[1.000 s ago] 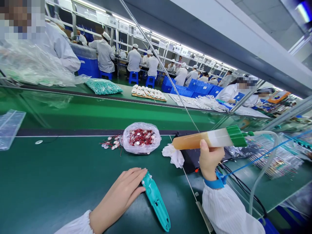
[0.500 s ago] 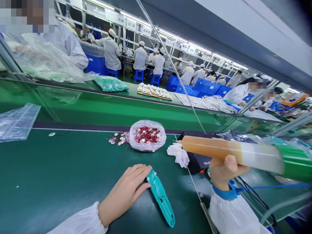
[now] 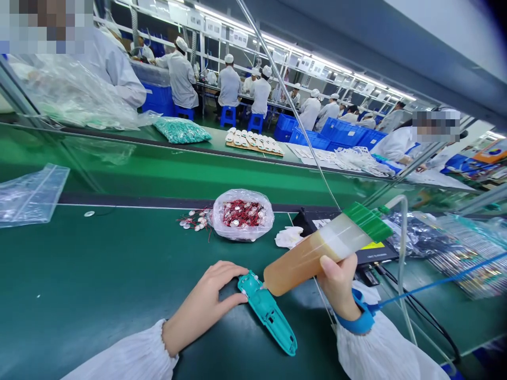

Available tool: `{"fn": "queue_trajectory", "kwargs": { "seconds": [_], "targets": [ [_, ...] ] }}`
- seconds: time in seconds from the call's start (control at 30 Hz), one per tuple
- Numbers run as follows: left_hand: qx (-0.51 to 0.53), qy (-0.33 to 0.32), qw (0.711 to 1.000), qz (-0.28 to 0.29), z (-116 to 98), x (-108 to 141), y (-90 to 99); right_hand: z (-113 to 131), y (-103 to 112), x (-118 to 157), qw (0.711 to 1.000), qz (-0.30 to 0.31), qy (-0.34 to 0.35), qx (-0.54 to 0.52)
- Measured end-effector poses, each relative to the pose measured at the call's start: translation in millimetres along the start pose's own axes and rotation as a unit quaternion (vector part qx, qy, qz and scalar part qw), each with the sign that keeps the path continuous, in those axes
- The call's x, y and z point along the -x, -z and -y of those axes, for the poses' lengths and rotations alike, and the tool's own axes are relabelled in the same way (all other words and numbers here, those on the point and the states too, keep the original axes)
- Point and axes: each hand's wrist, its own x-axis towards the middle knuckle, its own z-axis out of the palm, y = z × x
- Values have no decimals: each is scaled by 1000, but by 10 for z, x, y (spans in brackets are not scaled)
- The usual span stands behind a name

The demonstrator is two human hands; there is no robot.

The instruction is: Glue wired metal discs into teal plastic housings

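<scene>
A teal plastic shell (image 3: 271,314) lies on the green work surface, its hollow inside facing up. My left hand (image 3: 216,293) grips its upper end between thumb and fingers. My right hand (image 3: 338,279) is wrapped round a large dispensing syringe (image 3: 304,261) with amber contents and a green cap. The syringe slants down to the left, its tip close over the upper part of the shell; whether it touches I cannot tell. A clear hose runs from the cap, and a blue strap circles my right wrist.
A plastic-lined bowl (image 3: 243,216) of small round discs with red wires stands behind the shell, with several loose ones beside it. Crumpled tissue (image 3: 289,237) and a black box (image 3: 376,253) are right of it. A zip bag (image 3: 35,195) lies left. Co-workers sit beyond the green-edged shelf.
My right hand has brought the syringe left and down, tilting its tip from above the tissue to the shell. The shell has shifted slightly right, still in my left hand.
</scene>
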Motion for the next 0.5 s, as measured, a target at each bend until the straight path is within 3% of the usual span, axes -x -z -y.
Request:
{"fn": "queue_trajectory", "kwargs": {
  "seconds": [0.2,0.5],
  "targets": [
    [14,17,1000,2,-10,-20,15,1,-23,35,998,62,12,-3],
    [16,15,1000,2,11,-16,1,2,-42,30,996,85,33,5]
  ]
}}
